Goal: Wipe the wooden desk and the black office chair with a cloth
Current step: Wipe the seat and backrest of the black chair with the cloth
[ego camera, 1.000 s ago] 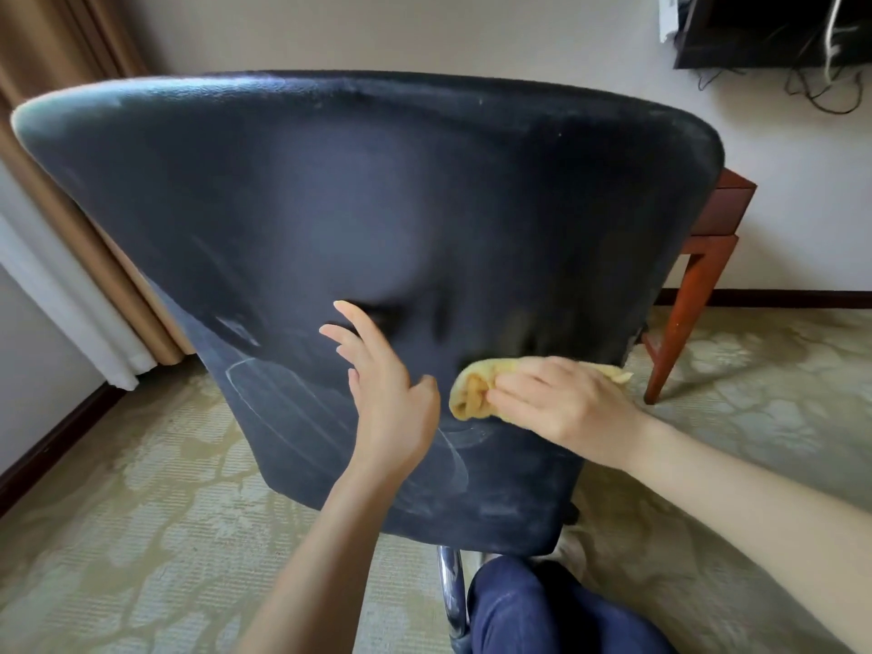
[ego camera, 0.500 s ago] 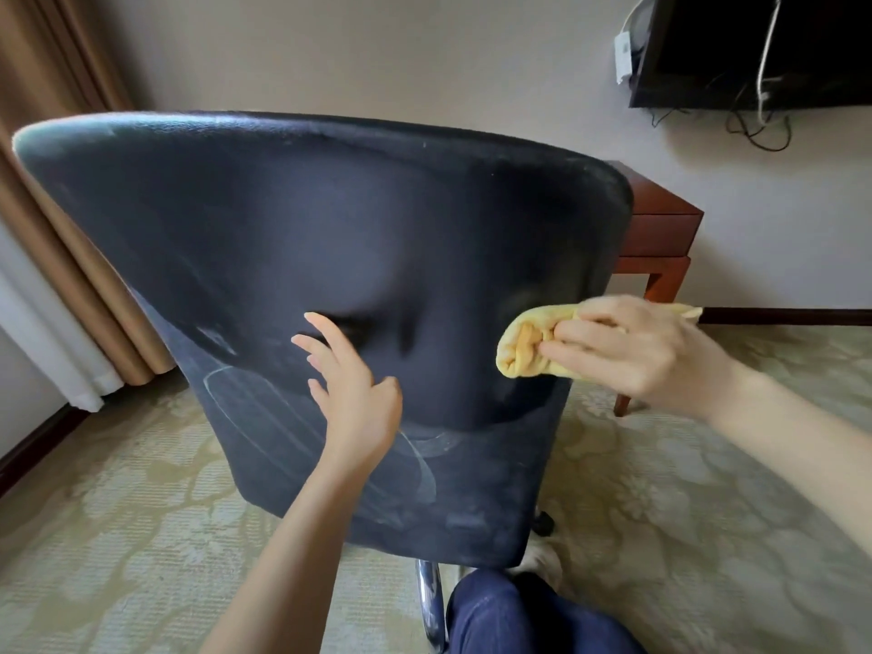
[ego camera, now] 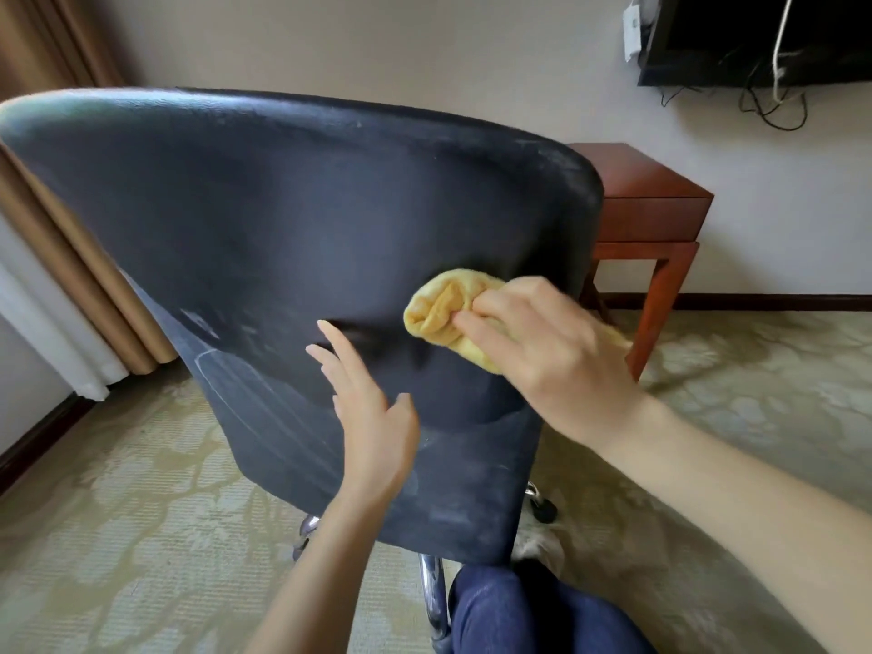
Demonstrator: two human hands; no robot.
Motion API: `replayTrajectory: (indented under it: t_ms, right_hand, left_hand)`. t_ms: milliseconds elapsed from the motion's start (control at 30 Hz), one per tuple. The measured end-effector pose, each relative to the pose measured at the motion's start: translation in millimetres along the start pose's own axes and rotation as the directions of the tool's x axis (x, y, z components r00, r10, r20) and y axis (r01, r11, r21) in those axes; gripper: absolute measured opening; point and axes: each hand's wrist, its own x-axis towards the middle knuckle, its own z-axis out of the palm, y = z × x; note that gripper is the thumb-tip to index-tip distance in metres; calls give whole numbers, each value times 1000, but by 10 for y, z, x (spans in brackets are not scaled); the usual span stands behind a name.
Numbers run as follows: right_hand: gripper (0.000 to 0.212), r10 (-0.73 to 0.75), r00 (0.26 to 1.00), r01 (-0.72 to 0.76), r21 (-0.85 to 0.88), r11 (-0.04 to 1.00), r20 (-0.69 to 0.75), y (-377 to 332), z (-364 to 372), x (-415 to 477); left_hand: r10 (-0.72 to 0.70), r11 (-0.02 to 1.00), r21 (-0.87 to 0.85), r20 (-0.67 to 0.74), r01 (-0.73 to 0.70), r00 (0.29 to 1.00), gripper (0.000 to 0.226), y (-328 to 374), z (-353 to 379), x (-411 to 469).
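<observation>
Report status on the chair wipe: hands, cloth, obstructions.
Right hand grips yellow cloth against black chair back. Left hand open, fingers on backrest. Nothing blocking.

Black office chair (ego camera: pixel 292 238): seat and front wholly hidden behind its own backrest; top left corner cut by the frame's left edge. Below the backrest, only bits of chrome base (ego camera: pixel 431 592) and one caster (ego camera: pixel 542 509) visible. Yellow cloth (ego camera: pixel 443 313) on the backrest's right side, partly hidden under the right hand (ego camera: pixel 542 351). Wooden desk (ego camera: pixel 646 219) behind the chair's right edge: left part hidden. Dark screen (ego camera: pixel 755 35) above the desk, cropped at top and right. Right hand's edges blurred.
</observation>
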Motion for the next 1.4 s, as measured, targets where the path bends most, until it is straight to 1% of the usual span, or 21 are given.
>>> replayTrajectory:
  t_ms: [67, 133, 233, 300, 400, 467, 533, 600, 667, 700, 867, 933, 1033, 1100, 1167, 1233, 1300, 1400]
  right_hand:
    - [23, -25, 996, 23, 19, 1000, 90, -110, 121, -134]
    - [24, -25, 987, 18, 48, 999, 158, -172, 229, -282]
    - [24, -41, 965, 15, 102, 995, 258, -243, 357, -504]
    - [23, -89, 936, 42, 141, 989, 339, -279, 406, -688]
    - [25, -215, 864, 143, 187, 972, 455, -245, 378, -956]
    - [28, -268, 826, 191, 202, 961, 496, -167, 312, -1050]
    - [31, -274, 823, 201, 197, 960, 497, -54, 240, -1045]
    - [27, -255, 846, 185, 191, 964, 468, 86, 144, -946]
    - [15, -235, 881, 179, 171, 969, 411, 247, 29, -797]
    - [13, -223, 901, 181, 146, 973, 373, 327, -40, -711]
    - [18, -139, 973, 150, -46, 988, 182, 657, -295, -278]
    - [20, -93, 989, 104, -88, 991, 113, 704, -346, -117]
    - [16, 3, 1000, -3, -102, 995, 1, 652, -347, 62]
    - [16, 87, 993, -95, -103, 990, -80, 575, -314, 155]
    - [18, 194, 963, -211, -74, 975, -187, 478, -250, 273]
    - [18, 330, 894, -349, -8, 937, -304, 353, -175, 416]
    - [21, 484, 778, -492, 90, 866, -400, 213, -97, 572]
    - [20, 671, 598, -635, 253, 730, -438, 44, -36, 713]
  left_hand:
    - [2, 999, 51, 31, -4, 1000, 100, -48, 22, 10]
    - [5, 992, 122, 68, -13, 998, 102, -81, 15, 47]
    - [6, 984, 177, 110, -25, 994, 101, -89, 11, 66]
    - [3, 980, 198, 118, -27, 993, 103, -82, 24, 49]
    - [9, 978, 204, 118, -33, 993, 102, -72, 50, 20]
    - [7, 977, 208, 125, -33, 992, 102, -64, 59, 5]
    - [6, 975, 217, 134, -36, 991, 101, -62, 53, -10]
    - [12, 972, 231, 142, -45, 990, 100, -75, 37, -25]
    - [25, 969, 240, 152, -61, 988, 99, -90, 13, -47]
    - [35, 967, 245, 159, -74, 987, 98, -93, 3, -63]
    - [68, 956, 268, 188, -118, 980, 95, -101, -42, -128]
    - [103, 951, 266, 208, -158, 973, 94, -101, -64, -145]
    - [150, 941, 268, 222, -208, 964, 91, -118, -98, -160]
    - [157, 938, 284, 168, -200, 973, 86, -126, -135, -148]
    - [177, 942, 280, 59, -187, 982, 81, -111, -222, -103]
    - [193, 948, 267, -46, -174, 980, 78, -63, -347, -22]
    - [230, 955, 230, -166, -189, 959, 77, -8, -525, 108]
    - [301, 945, 228, -333, -233, 894, 81, 91, -843, 333]
